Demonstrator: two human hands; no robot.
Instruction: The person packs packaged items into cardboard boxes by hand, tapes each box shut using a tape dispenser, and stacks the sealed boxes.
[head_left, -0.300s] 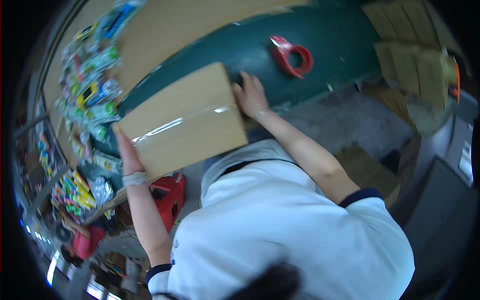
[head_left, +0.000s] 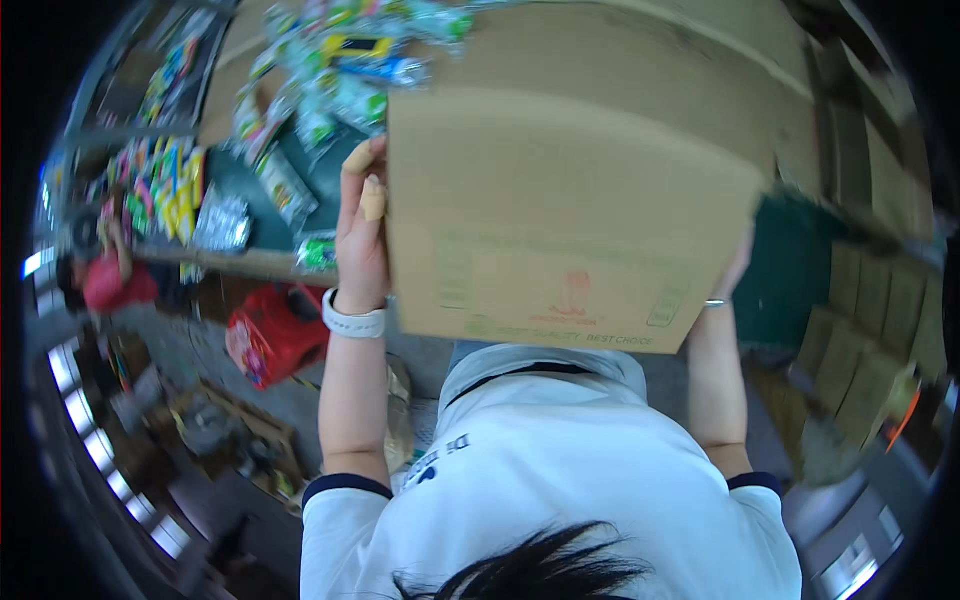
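A brown cardboard box (head_left: 570, 220) is between my two hands in front of my waist, its side with faint red and green print turned toward me. My left hand (head_left: 362, 240) presses on its left side, thumb and fingers bent at the edge, with tan covers on two fingertips. At the right side my right hand (head_left: 738, 265) is mostly hidden behind the box; only its edge and the wrist show. Both hands appear to hold the box. Its far part blurs into the brown cardboard behind.
Clear-wrapped small items with green, blue and yellow parts (head_left: 340, 95) lie heaped on the green-topped table (head_left: 800, 265). Folded cartons (head_left: 860, 330) stand at right. A red stool (head_left: 280, 330) is on the floor at left; a person in red (head_left: 115, 280) is farther off.
The box has been lifted and turned, so its printed side faces me instead of the taped face. My right hand has moved right with it. The red tape dispenser is no longer visible.
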